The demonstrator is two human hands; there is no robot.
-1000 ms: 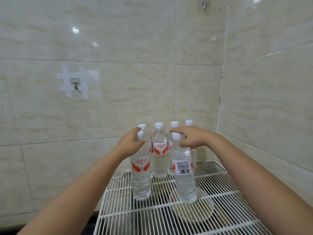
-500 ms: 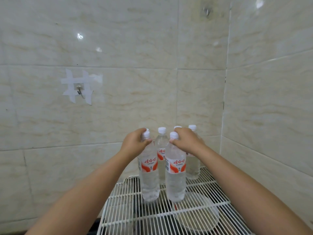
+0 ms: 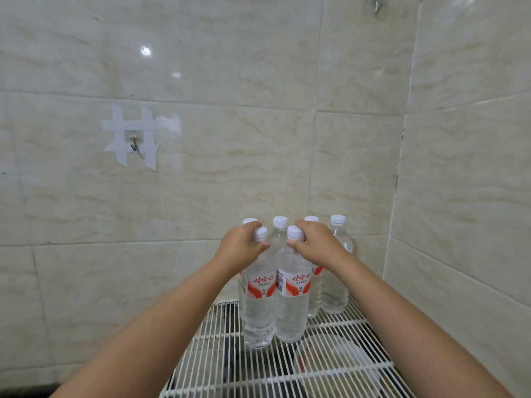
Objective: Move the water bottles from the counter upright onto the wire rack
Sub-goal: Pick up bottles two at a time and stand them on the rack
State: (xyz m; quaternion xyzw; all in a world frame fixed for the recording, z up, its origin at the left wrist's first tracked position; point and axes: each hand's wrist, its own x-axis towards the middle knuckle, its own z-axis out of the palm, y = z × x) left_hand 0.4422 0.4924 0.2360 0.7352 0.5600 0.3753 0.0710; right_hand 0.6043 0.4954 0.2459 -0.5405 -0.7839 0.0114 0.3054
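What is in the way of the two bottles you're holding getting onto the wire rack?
Nothing visible. The left hand and right hand each grip a front bottle at its neck, and the left front bottle and right front bottle already seem to stand upright on the wire rack, in front of the back row.

Right-hand bottle (image 3: 293,294) now touching the left-hand bottle (image 3: 258,300), farther back.
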